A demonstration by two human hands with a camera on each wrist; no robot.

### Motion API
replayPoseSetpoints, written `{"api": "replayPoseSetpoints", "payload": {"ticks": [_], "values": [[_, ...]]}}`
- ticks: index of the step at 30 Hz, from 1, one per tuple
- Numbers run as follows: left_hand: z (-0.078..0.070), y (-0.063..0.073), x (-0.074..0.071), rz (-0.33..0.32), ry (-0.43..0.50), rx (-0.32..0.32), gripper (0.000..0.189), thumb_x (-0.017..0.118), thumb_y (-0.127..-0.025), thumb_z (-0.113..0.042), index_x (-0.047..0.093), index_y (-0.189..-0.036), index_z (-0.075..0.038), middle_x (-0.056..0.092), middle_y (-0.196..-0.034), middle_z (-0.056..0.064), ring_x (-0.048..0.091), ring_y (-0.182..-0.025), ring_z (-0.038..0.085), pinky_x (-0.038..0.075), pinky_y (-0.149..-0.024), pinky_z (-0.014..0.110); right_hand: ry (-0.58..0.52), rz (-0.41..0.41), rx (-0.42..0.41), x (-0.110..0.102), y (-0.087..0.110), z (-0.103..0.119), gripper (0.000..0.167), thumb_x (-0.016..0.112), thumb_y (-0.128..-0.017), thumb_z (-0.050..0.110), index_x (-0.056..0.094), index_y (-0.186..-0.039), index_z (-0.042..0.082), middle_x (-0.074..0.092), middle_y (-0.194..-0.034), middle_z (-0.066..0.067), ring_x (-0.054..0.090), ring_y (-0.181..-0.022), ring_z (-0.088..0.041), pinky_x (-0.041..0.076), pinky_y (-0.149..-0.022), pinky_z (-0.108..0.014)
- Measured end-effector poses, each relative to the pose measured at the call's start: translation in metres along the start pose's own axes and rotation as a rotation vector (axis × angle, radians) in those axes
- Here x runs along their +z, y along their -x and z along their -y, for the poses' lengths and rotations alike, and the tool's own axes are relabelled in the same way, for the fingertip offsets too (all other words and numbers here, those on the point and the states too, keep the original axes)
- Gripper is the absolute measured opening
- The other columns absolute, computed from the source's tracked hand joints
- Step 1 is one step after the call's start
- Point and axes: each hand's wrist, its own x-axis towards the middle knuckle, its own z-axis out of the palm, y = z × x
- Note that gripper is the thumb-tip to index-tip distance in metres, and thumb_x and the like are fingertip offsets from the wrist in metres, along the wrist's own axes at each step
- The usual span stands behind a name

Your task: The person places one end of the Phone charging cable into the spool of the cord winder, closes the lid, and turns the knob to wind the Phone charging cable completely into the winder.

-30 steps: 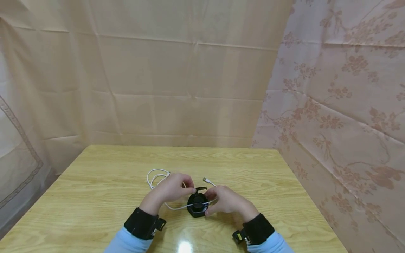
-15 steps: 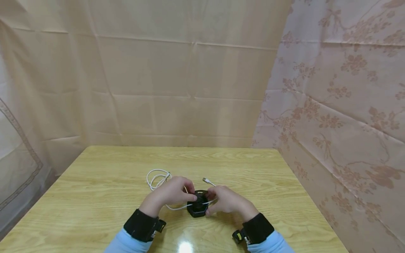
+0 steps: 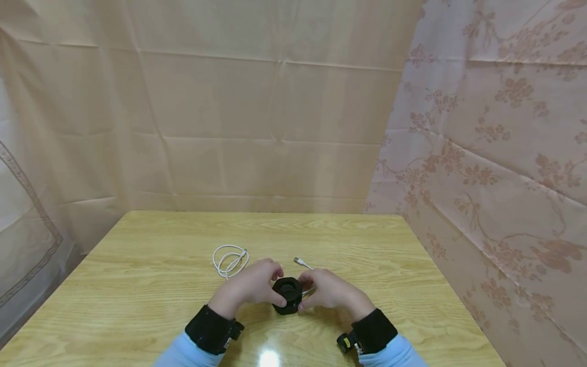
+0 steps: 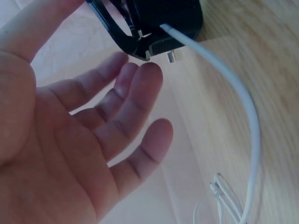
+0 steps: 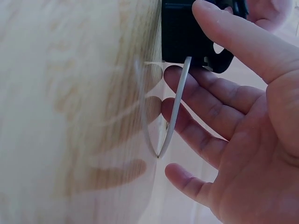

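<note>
A small black hexagonal case (image 3: 288, 300) with a hinged lid (image 3: 289, 287) sits on the table between both hands. My left hand (image 3: 254, 283) has its thumb on the lid's near left side; its other fingers (image 4: 140, 88) are loosely bent by the hinge. My right hand (image 3: 327, 289) holds the case from the right, thumb on one side and fingertips on the other. A white charging cable (image 4: 240, 88) passes into the case and comes out on the right (image 5: 180, 100). In the wrist views a gap shows under the lid. The case's inside is hidden.
Loose coils (image 3: 229, 262) of the white cable lie left of the hands. Its USB plug (image 3: 299, 261) lies just beyond the right hand. The wooden table (image 3: 137, 285) ends at a beige curtain (image 3: 252, 127) behind and a floral curtain (image 3: 481, 168) at right.
The lid, raised at the back one second ago, has swung down over the case. My left hand has moved slightly toward me and right with it. The right hand has stayed put.
</note>
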Motion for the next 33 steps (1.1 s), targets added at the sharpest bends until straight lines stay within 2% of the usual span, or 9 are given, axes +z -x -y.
{"api": "replayPoseSetpoints", "payload": {"ticks": [5, 7, 14, 19, 23, 28, 33], "values": [[0.0, -0.001, 0.005, 0.002, -0.059, -0.017, 0.077, 0.092, -0.069, -0.037, 0.063, -0.129, 0.001, 0.062, -0.101, 0.003, 0.061, -0.09, 0.019, 0.051, -0.08, 0.039, 0.012, -0.007, 0.001, 0.0, -0.001, 0.0, 0.041, 0.091, -0.076, 0.024, 0.071, -0.111, 0.016, 0.068, -0.098, 0.013, 0.064, -0.096, -0.01, 0.048, -0.092, -0.04], [-0.001, -0.001, 0.006, 0.004, -0.075, -0.02, 0.076, 0.092, -0.068, -0.038, 0.064, -0.128, 0.0, 0.061, -0.1, 0.003, 0.06, -0.089, 0.019, 0.051, -0.079, 0.039, 0.014, -0.009, 0.0, 0.001, -0.001, 0.0, 0.041, 0.091, -0.076, 0.024, 0.071, -0.111, 0.016, 0.067, -0.098, 0.013, 0.063, -0.096, -0.01, 0.049, -0.092, -0.039], [-0.005, 0.002, 0.008, 0.005, -0.083, -0.029, 0.057, 0.092, -0.068, -0.036, 0.069, -0.112, -0.009, 0.055, -0.096, -0.001, 0.055, -0.08, 0.015, 0.05, -0.075, 0.036, 0.024, -0.013, -0.007, 0.0, 0.0, 0.001, 0.042, 0.091, -0.076, 0.025, 0.071, -0.112, 0.016, 0.068, -0.1, 0.012, 0.064, -0.097, -0.01, 0.05, -0.091, -0.038], [-0.004, 0.002, 0.008, 0.007, -0.076, -0.036, 0.061, 0.093, -0.067, -0.036, 0.068, -0.116, -0.009, 0.056, -0.098, 0.0, 0.056, -0.083, 0.017, 0.05, -0.076, 0.039, 0.018, -0.008, -0.01, 0.0, 0.0, 0.0, 0.043, 0.091, -0.077, 0.025, 0.07, -0.113, 0.015, 0.068, -0.102, 0.011, 0.064, -0.098, -0.01, 0.05, -0.091, -0.037], [-0.003, 0.004, 0.005, 0.015, -0.054, -0.043, 0.071, 0.093, -0.068, -0.039, 0.066, -0.124, -0.006, 0.06, -0.108, 0.005, 0.061, -0.095, 0.023, 0.052, -0.082, 0.043, 0.012, -0.01, -0.01, -0.002, 0.002, -0.001, 0.047, 0.09, -0.077, 0.023, 0.069, -0.118, 0.011, 0.069, -0.104, 0.009, 0.064, -0.1, -0.012, 0.051, -0.091, -0.037], [-0.002, 0.008, -0.003, 0.001, -0.008, -0.051, 0.069, 0.088, -0.078, -0.042, 0.064, -0.13, -0.003, 0.063, -0.118, 0.01, 0.062, -0.104, 0.029, 0.051, -0.088, 0.049, -0.007, -0.027, -0.002, -0.007, 0.006, -0.001, 0.059, 0.089, -0.079, 0.021, 0.063, -0.129, 0.002, 0.069, -0.112, -0.002, 0.066, -0.103, -0.02, 0.053, -0.089, -0.037], [-0.001, 0.007, -0.007, -0.07, -0.005, -0.03, 0.052, 0.074, -0.093, -0.038, 0.065, -0.127, 0.001, 0.066, -0.113, 0.012, 0.064, -0.103, 0.03, 0.052, -0.087, 0.05, -0.023, -0.067, -0.004, -0.012, 0.01, 0.004, 0.073, 0.088, -0.081, 0.023, 0.055, -0.141, -0.001, 0.062, -0.131, -0.016, 0.063, -0.114, -0.029, 0.054, -0.09, -0.041]]}}
